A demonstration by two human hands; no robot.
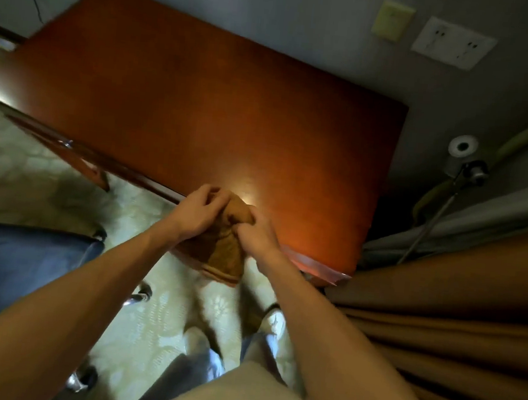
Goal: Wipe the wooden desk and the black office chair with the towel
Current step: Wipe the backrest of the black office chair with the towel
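Note:
A brown towel (224, 250) hangs bunched between both hands, just above the near edge of the reddish wooden desk (201, 103). My left hand (198, 211) grips the towel's upper left part with curled fingers. My right hand (254, 234) grips its right side. The towel's lower end dangles below the desk edge over the floor. The dark seat of the office chair (17, 269) is at the lower left, beside my left forearm, with its wheeled base partly showing beneath it.
Tan curtains (454, 315) hang close on the right. A grey wall with outlets (453, 44) runs behind the desk. A metal stand with a round fitting (463, 164) stands in the gap right of the desk. Patterned carpet (33, 171) covers the floor.

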